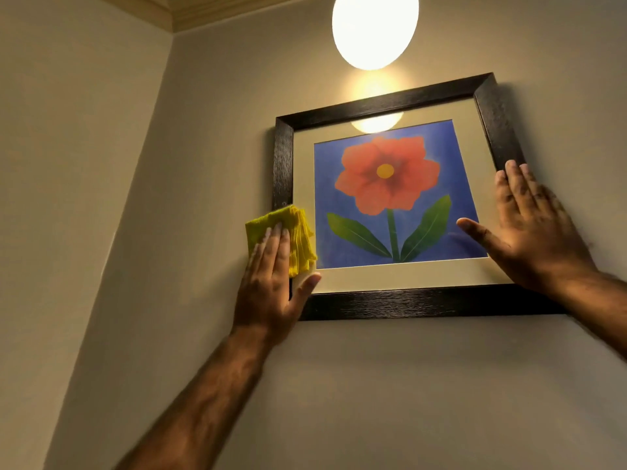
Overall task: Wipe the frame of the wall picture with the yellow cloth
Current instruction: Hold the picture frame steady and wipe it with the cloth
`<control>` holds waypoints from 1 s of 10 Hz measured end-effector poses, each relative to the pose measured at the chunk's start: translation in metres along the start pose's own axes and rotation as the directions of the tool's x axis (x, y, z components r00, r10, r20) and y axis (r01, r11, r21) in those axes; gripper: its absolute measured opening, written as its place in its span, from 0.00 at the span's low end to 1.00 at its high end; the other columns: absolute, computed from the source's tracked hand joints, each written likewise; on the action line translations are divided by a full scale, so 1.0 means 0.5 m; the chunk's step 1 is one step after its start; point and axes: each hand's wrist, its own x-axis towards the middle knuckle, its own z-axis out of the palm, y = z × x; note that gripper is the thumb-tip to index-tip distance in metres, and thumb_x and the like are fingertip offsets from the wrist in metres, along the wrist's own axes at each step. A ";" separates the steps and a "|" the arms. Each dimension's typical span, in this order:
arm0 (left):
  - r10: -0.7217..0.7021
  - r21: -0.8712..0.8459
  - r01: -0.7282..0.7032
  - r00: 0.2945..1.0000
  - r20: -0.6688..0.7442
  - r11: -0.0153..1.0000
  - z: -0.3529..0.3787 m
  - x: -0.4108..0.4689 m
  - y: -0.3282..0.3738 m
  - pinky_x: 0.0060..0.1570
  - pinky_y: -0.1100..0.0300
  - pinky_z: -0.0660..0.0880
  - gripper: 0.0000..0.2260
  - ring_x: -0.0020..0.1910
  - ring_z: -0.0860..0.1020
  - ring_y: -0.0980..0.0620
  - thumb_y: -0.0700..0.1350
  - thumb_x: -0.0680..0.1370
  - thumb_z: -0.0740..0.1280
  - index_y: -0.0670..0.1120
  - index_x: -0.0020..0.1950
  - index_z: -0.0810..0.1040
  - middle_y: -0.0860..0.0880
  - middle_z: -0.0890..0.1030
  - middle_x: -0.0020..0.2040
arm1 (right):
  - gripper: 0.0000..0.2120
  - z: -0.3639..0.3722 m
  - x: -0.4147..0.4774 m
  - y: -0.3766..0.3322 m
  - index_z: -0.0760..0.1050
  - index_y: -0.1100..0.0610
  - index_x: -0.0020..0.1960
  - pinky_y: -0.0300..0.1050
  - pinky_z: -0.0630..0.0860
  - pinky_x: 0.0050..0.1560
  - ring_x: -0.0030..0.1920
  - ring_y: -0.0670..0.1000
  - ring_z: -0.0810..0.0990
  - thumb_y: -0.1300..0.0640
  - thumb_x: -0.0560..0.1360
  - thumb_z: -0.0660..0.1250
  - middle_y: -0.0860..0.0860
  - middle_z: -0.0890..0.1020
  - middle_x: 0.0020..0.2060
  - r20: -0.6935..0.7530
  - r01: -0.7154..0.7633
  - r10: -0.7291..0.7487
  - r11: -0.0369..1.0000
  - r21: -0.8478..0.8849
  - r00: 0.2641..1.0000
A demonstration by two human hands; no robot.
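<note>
A picture of a red flower on blue hangs on the wall in a dark wooden frame [383, 105], slightly tilted. My left hand [271, 283] presses a folded yellow cloth [298, 235] flat against the lower part of the frame's left side, hiding that stretch of wood. My right hand [532, 228] lies flat with fingers spread over the frame's right side near the lower right corner, its thumb resting on the glass. The right hand holds nothing.
A glowing round ceiling lamp [375, 28] hangs just above the picture and reflects in the glass. A room corner [149, 137] runs down the left, with bare beige wall below and around the frame.
</note>
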 end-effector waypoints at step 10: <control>-0.028 0.102 0.018 0.994 0.105 0.995 -0.029 0.080 -0.019 0.79 0.51 0.54 0.45 0.83 0.50 0.47 0.74 0.76 0.43 0.44 0.83 0.48 0.45 0.50 0.84 | 0.52 0.016 0.001 0.008 0.45 0.60 0.83 0.53 0.47 0.81 0.84 0.52 0.45 0.24 0.74 0.41 0.54 0.46 0.84 -0.073 0.010 -0.009 1.000 0.003 0.997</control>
